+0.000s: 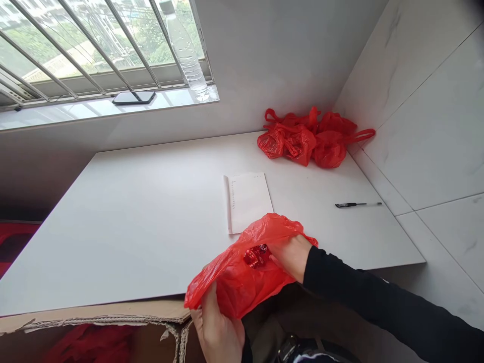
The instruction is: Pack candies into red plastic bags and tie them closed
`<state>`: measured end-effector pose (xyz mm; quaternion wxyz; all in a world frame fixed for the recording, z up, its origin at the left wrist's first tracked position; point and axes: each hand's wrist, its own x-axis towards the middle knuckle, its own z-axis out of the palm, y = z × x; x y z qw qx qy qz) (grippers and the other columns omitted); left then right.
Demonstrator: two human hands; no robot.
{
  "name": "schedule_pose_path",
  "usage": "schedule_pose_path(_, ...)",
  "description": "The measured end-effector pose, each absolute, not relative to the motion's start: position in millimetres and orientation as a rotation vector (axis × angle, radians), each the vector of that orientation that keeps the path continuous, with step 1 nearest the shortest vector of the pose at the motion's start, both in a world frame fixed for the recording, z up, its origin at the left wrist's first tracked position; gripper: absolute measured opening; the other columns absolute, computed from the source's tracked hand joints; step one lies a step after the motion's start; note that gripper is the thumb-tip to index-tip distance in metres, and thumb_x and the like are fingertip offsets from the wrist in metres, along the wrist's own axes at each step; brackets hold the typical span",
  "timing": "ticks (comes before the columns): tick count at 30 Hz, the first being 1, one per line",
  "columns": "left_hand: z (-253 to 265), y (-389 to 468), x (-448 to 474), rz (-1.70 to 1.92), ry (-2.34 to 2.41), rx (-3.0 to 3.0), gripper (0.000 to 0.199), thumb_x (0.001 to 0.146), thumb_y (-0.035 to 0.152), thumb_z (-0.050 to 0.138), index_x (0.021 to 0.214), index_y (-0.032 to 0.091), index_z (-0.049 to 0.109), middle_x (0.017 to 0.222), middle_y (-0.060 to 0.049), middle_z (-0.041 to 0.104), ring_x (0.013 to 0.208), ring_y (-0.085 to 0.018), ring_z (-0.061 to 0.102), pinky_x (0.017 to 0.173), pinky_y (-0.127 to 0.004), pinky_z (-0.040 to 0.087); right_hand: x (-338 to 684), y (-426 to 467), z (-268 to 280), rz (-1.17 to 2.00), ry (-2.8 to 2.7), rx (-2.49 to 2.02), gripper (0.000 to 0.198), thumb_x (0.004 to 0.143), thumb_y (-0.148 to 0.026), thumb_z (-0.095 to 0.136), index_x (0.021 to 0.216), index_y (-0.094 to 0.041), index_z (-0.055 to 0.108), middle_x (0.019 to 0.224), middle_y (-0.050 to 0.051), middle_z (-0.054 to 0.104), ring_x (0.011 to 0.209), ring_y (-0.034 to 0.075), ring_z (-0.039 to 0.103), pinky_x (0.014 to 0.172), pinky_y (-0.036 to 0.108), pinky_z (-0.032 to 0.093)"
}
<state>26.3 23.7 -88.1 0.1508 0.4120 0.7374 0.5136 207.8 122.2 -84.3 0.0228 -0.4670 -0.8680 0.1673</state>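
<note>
A thin red plastic bag (pixel 244 297) hangs with its mouth open in front of me, at the near edge of the white table. My left hand (pixel 219 327) grips the left side of its rim, thumb on the inner side. My right hand (pixel 291 254) reaches into the bag from the right, and the film hides part of it. Beside those fingers lie shiny red foil-wrapped pieces (pixel 256 256), perhaps sweets. Whether the right fingers are closed on any of them is hidden.
On the white table (pixel 151 212) lie a notepad (pixel 249 199), a pen (pixel 357 204) and bunched red plastic bags (pixel 302 138) against the wall. An open cardboard box (pixel 151 315) with red contents stands at lower left. The windowsill bears a phone (pixel 134 98) and a bottle (pixel 187 55).
</note>
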Motion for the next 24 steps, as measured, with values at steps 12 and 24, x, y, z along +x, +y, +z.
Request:
schedule_pose_path(12,-103,17,26,1.392,2.112,1.407,0.029,0.065,0.023,0.073,0.094,0.022,0.077,0.100,-0.008,0.071,0.111,-0.035,0.060,0.110,-0.049,0.039,218,129,-87,0.533,-2.642,-1.646,0.013,0.094,-0.016,0.057,0.099,-0.017,0.069,0.105,0.010,0.070,0.096,0.027,0.064,0.080,0.034,0.048)
schedule_pose_path(24,-85,34,65,1.804,1.964,0.906,0.020,0.082,0.011,0.060,0.081,0.023,0.076,0.084,-0.004,0.073,0.087,-0.023,0.067,0.082,-0.034,0.055,226,134,-71,0.437,-2.678,-1.618,0.017,0.092,-0.013,0.052,0.097,-0.018,0.068,0.097,0.006,0.068,0.090,0.022,0.063,0.074,0.028,0.043)
